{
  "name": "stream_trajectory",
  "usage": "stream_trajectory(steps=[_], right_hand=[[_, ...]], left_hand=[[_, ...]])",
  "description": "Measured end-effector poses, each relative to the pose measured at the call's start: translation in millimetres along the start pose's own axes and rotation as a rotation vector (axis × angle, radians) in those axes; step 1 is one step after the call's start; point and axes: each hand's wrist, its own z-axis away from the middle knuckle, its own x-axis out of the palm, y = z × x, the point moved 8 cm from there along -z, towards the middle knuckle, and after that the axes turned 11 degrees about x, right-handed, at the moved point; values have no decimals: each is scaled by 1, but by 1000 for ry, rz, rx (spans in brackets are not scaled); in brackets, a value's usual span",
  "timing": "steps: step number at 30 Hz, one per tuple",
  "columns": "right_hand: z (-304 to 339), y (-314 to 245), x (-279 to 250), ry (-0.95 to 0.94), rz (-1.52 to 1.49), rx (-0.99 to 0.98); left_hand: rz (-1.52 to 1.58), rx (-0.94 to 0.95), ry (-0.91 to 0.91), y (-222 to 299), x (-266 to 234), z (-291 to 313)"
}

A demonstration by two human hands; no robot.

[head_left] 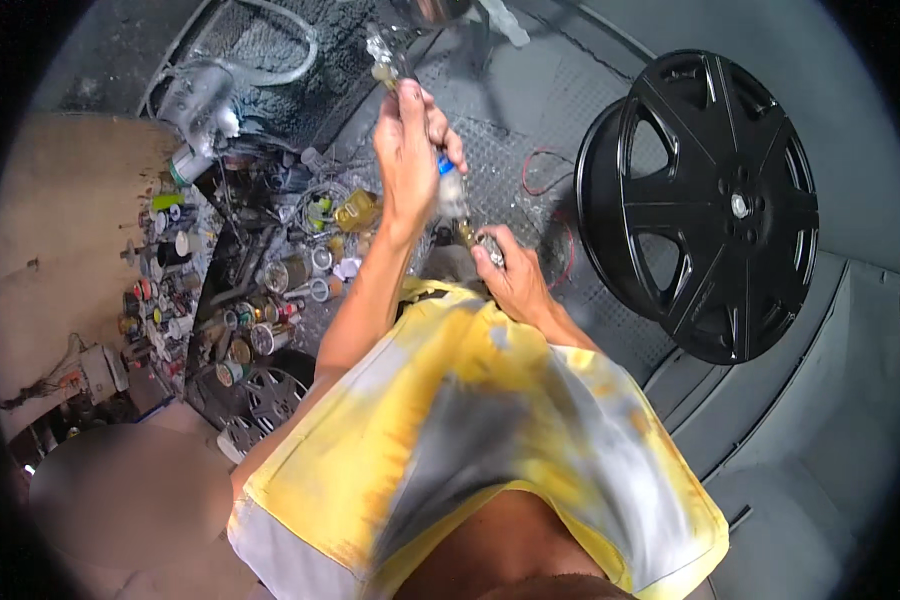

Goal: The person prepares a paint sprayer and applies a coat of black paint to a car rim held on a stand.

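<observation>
My left hand is raised in front of me, its fingers closed round a slim piece with a shiny silver, brass-toned end poking out above the thumb. Just below those fingers sits a small clear cylinder with a blue band, blurred. Lower and to the right, my right hand grips a metal fitting beside a brass-coloured connector at the cylinder's lower end. The palms hide how these parts join. To the right of both hands stands a glossy black car wheel rim, its spoked face toward me.
Paint cans, cups and jars crowd the floor and a shelf at left. A yellowish container stands among them. More wheels lie lower left, near a blurred person. A thin red hose curls on the grey floor.
</observation>
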Motion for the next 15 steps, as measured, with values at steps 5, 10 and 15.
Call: stream_trajectory(steps=[5, 10, 15], right_hand=[[4, -20, -1, 47, -83, -59], [-3, -20, 7, 101, -113, -64], [1, -30, 12, 63, -333, -154]], left_hand=[[-4, 26, 72, 9, 3, 1], [-100, 22, 169, 11, -12, 2], [-140, -43, 180, 20, -11, 6]])
